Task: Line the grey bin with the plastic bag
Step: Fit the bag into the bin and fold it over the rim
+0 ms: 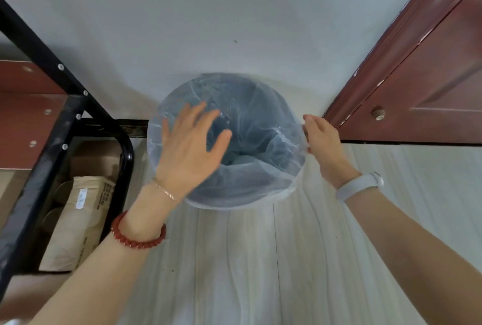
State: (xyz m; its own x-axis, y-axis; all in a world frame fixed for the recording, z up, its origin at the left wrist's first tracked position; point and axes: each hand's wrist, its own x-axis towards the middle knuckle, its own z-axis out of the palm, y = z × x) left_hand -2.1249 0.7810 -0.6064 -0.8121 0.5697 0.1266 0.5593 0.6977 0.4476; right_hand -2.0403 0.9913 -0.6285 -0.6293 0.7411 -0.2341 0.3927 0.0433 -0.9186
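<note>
The round grey bin (pixel 257 126) stands on the floor against the white wall, seen from above. A thin translucent plastic bag (pixel 234 180) hangs inside it, its edge folded over the rim all around. My left hand (pixel 190 147) hovers over the bin's left half with fingers spread, holding nothing. My right hand (pixel 324 144) rests at the bin's right rim, fingers loosely together along the bag's folded edge; whether it pinches the plastic is hidden.
A black metal frame (pixel 65 121) with screws stands to the left, with a brown paper sack (pixel 78 217) under it. A dark red door (pixel 427 84) stands to the right. Pale wood-look flooring (pixel 260 259) lies in front of the bin.
</note>
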